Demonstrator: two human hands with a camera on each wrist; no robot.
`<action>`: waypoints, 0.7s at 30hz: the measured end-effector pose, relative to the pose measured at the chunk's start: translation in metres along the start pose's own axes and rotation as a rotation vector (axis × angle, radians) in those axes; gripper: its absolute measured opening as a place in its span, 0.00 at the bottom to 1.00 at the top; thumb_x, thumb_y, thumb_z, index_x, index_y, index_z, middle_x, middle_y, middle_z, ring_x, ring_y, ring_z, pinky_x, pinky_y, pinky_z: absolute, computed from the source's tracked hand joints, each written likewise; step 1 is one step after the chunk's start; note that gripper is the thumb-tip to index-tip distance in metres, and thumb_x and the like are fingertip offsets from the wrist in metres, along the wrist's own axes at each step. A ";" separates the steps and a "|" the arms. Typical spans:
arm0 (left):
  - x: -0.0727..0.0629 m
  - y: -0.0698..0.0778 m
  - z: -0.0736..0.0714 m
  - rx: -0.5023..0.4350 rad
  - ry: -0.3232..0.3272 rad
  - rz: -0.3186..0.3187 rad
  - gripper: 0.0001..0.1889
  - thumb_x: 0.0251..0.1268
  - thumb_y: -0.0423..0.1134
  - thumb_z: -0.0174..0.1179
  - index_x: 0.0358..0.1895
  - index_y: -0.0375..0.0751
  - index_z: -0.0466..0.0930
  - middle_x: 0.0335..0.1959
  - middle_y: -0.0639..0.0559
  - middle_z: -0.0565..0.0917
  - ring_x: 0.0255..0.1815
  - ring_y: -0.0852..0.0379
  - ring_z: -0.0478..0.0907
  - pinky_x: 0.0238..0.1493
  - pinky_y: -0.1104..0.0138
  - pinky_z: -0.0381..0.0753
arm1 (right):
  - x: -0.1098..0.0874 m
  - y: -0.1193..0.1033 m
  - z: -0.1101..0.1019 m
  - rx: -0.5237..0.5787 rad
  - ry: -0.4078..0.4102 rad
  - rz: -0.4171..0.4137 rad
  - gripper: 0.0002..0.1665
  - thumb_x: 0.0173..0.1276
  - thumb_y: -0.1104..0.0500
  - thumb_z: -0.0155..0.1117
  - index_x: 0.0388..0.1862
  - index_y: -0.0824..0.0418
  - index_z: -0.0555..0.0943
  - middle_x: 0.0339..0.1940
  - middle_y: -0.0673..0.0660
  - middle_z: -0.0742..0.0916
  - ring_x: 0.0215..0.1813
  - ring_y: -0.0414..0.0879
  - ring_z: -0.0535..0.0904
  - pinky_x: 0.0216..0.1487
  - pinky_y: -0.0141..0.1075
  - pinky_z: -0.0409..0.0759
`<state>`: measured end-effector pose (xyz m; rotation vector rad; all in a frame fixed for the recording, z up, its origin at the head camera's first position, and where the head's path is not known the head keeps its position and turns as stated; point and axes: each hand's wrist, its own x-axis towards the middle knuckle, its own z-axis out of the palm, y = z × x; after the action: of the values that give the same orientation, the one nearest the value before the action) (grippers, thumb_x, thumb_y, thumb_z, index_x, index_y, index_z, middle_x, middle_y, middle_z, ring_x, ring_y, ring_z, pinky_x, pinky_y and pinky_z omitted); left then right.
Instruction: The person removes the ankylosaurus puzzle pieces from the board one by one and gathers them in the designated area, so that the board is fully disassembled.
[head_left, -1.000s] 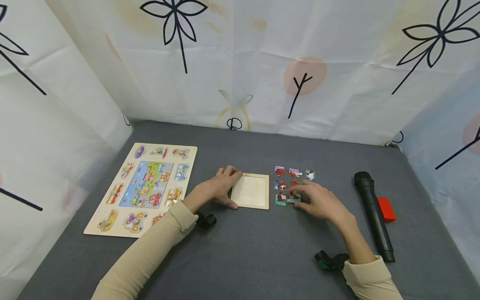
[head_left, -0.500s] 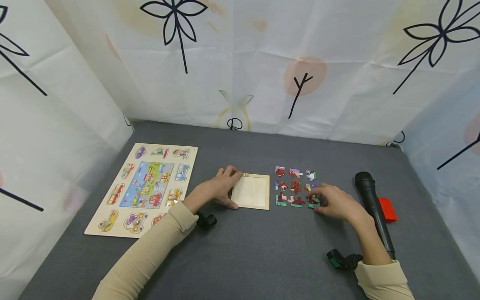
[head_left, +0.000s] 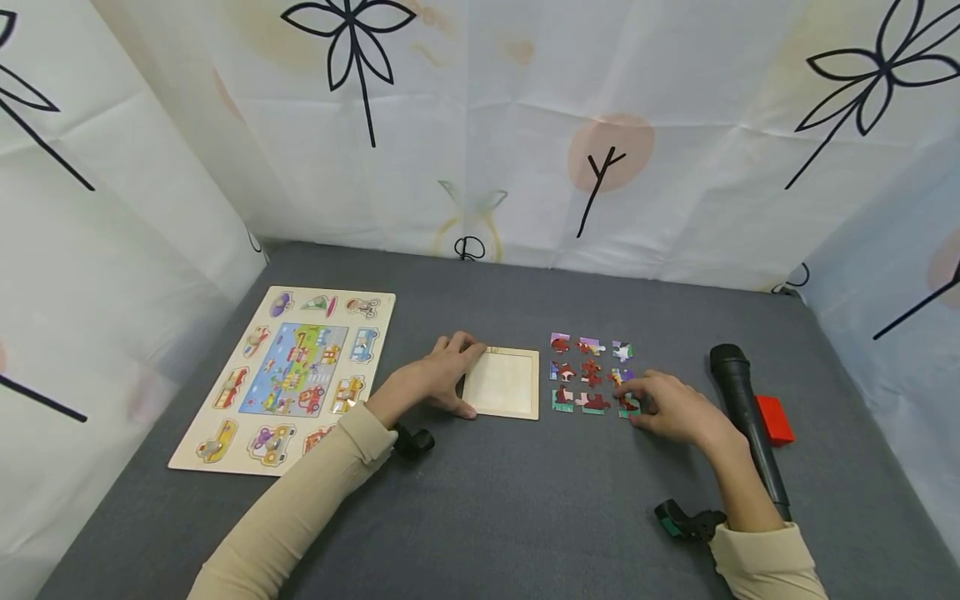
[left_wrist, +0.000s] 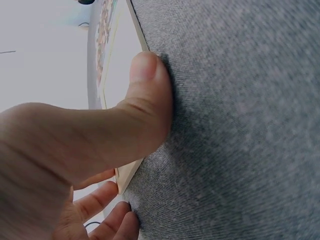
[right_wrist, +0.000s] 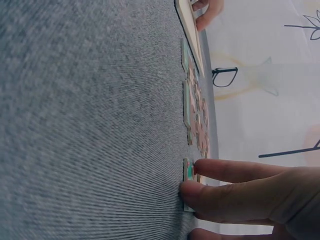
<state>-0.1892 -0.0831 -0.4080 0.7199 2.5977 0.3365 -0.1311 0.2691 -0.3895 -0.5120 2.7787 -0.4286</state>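
My left hand (head_left: 438,372) grips the left side of a small wooden puzzle tray (head_left: 501,382), its thumb at the near edge and its fingers at the far corner. The tray shows a bare pale base. In the left wrist view the thumb presses against the rim of the tray (left_wrist: 139,30). To the tray's right lie several jigsaw pieces (head_left: 591,372) in loose rows, with gaps between them. At the near right corner of these, my right hand (head_left: 675,407) pinches a jigsaw piece (right_wrist: 189,171) between thumb and finger, flat on the table. Fingers partly cover it.
A large wooden peg puzzle board (head_left: 294,367) with vehicle pictures lies on the left, partly under the left forearm. Beyond the right hand lie a black microphone (head_left: 746,425) and a red block (head_left: 773,419). Printed white curtains (head_left: 510,133) stand behind the grey table (head_left: 510,508).
My right hand has moved right, from the middle piece of the near row to the rightmost one, then stayed almost still. My left hand keeps its place on the tray.
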 end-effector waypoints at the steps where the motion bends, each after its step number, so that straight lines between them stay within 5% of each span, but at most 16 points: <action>1: 0.000 0.000 0.000 -0.006 0.003 0.002 0.56 0.53 0.54 0.78 0.81 0.44 0.54 0.78 0.39 0.57 0.72 0.38 0.60 0.71 0.46 0.71 | 0.000 0.000 0.000 0.000 0.005 -0.002 0.22 0.61 0.63 0.77 0.56 0.60 0.86 0.44 0.61 0.84 0.40 0.49 0.78 0.38 0.46 0.79; 11: -0.004 -0.007 0.002 -0.066 0.029 0.019 0.55 0.53 0.52 0.79 0.81 0.43 0.55 0.78 0.39 0.57 0.73 0.39 0.59 0.72 0.47 0.70 | 0.003 -0.001 0.003 -0.010 0.018 -0.009 0.21 0.62 0.62 0.76 0.55 0.59 0.87 0.46 0.61 0.84 0.39 0.48 0.76 0.37 0.46 0.78; 21: -0.009 -0.019 0.009 -0.106 0.071 0.136 0.53 0.59 0.55 0.74 0.83 0.46 0.52 0.78 0.39 0.58 0.75 0.38 0.58 0.72 0.44 0.69 | -0.001 -0.006 0.003 -0.002 0.087 0.022 0.23 0.61 0.62 0.77 0.57 0.58 0.86 0.48 0.62 0.85 0.42 0.50 0.80 0.39 0.52 0.81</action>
<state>-0.1863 -0.1022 -0.4197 0.8630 2.5804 0.5462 -0.1273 0.2632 -0.3898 -0.4743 2.8651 -0.4533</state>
